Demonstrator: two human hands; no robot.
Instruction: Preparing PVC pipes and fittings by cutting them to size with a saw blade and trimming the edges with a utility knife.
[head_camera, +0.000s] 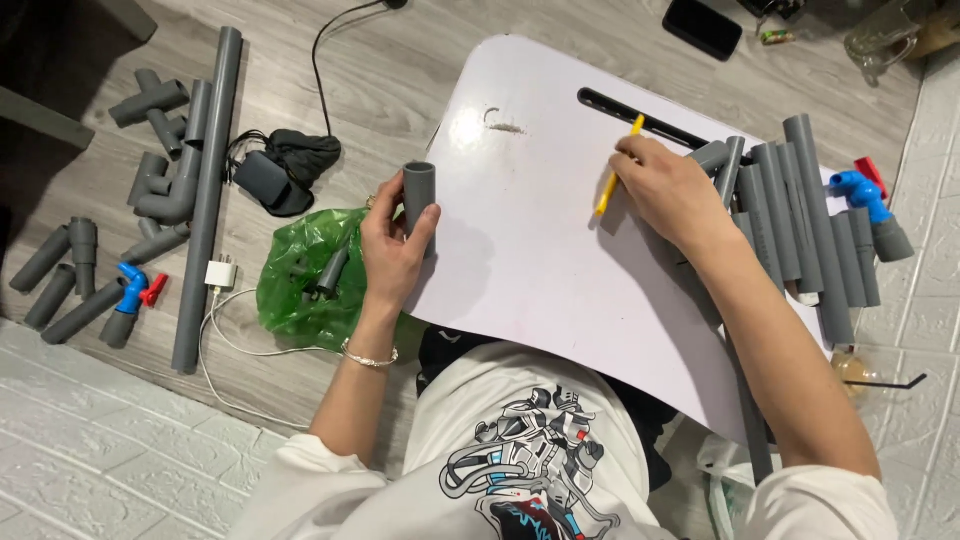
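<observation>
The person sat on a grey wood-plank floor (420, 70), with pale brick-patterned tiling running along the near edge and up the right side, and a small white lap table (530, 250) stood across their knees, a dark slot cut near its far edge. Off to their left lay a long grey pipe (208, 200) among a scatter of short grey pipe pieces and elbow joints, one of them carrying a blue valve with a red handle (135, 285); a white charger plug (220, 273) with its cable and a crumpled green plastic bag (300, 275) holding more fittings lay closer in. A black phone (702, 27) rested on the floor beyond the table. On the table's right side a bundle of grey pipe lengths (800, 220) lay side by side, with another blue valve fitting (862, 195) at its outer edge. The left hand (392, 250) was closed around a short grey pipe coupling (419, 192), held upright at the table's left edge, thumb on one side and fingers wrapped round the other, the open top end standing clear above them. The right hand (672, 195) rested knuckles-up on the table beside the bundle, its fingers curled around a yellow pencil (618, 168), whose shaft slanted out past the fingertips on both ends.
</observation>
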